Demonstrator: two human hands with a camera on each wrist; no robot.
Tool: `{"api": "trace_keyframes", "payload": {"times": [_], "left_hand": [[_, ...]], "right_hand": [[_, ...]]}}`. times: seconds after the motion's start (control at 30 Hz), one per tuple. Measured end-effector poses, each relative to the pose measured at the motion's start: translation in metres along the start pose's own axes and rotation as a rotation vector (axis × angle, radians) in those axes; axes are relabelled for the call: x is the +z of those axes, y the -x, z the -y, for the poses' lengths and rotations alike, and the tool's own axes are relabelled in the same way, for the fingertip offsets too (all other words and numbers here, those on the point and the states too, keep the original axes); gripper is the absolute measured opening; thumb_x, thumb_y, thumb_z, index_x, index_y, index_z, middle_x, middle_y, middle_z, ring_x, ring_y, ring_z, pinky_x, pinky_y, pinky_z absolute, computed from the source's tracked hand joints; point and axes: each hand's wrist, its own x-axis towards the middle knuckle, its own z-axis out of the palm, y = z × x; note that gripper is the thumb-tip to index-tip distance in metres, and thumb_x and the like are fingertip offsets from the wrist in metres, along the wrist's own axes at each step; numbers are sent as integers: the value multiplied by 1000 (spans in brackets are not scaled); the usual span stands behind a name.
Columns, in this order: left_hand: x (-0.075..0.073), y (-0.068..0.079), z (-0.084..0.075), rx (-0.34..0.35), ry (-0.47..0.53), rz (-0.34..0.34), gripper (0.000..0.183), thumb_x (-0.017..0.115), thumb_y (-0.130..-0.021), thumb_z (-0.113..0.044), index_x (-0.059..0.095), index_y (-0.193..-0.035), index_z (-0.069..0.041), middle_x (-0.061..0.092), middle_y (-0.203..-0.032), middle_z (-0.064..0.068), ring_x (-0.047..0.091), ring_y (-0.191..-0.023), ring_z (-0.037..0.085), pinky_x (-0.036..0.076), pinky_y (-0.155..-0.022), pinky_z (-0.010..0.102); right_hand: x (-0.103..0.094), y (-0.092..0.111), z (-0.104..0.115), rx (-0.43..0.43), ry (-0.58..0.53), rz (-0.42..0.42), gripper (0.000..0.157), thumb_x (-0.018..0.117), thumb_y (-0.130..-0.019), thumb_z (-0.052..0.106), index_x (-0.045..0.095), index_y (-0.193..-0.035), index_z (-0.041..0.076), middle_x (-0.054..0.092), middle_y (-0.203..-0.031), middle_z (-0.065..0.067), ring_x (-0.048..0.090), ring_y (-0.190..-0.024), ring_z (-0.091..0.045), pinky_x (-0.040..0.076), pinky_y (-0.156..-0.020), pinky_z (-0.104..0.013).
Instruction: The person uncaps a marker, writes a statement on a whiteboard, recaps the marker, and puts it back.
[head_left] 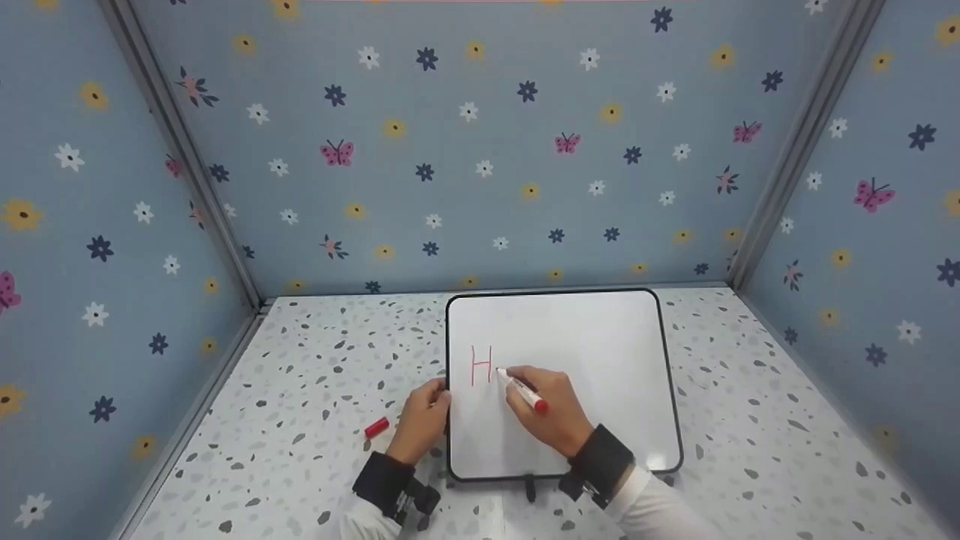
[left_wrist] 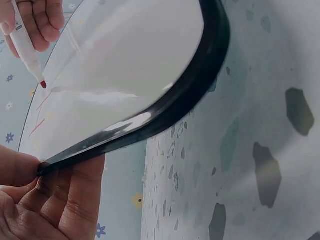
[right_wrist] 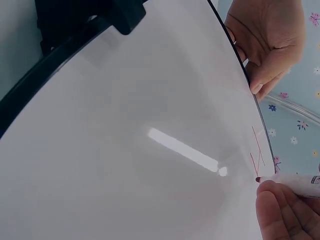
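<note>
A whiteboard (head_left: 592, 337) with a black rim bears a red letter H (head_left: 481, 364) near its left side. My right hand (head_left: 551, 409) pinches an uncapped red marker (head_left: 526, 391), its tip close beside the H's right stroke. In the left wrist view the marker's red nib (left_wrist: 43, 84) shows. My left hand (head_left: 421, 421) grips the board's left edge, thumb on top and fingers underneath, as the left wrist view shows. The red marker cap (head_left: 376, 427) lies on the speckled table, left of my left hand.
The speckled table (head_left: 300, 375) extends on both sides of the board. Behind it rises a blue wall (head_left: 480, 202) with flowers and butterflies, with side panels at left and right. A black clip-like piece (head_left: 530, 487) sits at the board's near edge.
</note>
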Motion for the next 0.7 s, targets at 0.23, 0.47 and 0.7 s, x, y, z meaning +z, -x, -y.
{"api": "trace_keyframes", "payload": {"times": [0.23, 0.47, 0.7], "left_hand": [[1, 1, 1, -3, -10, -5, 38, 48, -110, -10, 66, -137, 9, 75, -121, 22, 72, -108, 30, 63, -88, 45], [1, 1, 0, 0, -16, -10, 38, 49, -110, -10, 65, -137, 9, 74, -122, 24, 72, -105, 29, 64, -80, 40], [1, 1, 0, -3, -14, -8, 37, 48, -110, -10, 66, -137, 8, 74, -124, 24, 71, -105, 29, 64, -82, 41]], "right_hand": [[2, -1, 1, 10, 0, -5, 22, 67, -93, 0, 79, -108, -9, 83, -97, -18, 75, -74, -21, 65, -68, -34], [3, -1, 1, 10, -3, -18, 23, 66, -92, 0, 80, -107, -9, 83, -95, -18, 72, -73, -17, 63, -67, -33], [2, 0, 0, 6, 12, -19, 21, 67, -92, 0, 80, -106, -9, 82, -95, -18, 72, -73, -19, 64, -67, -35]]}}
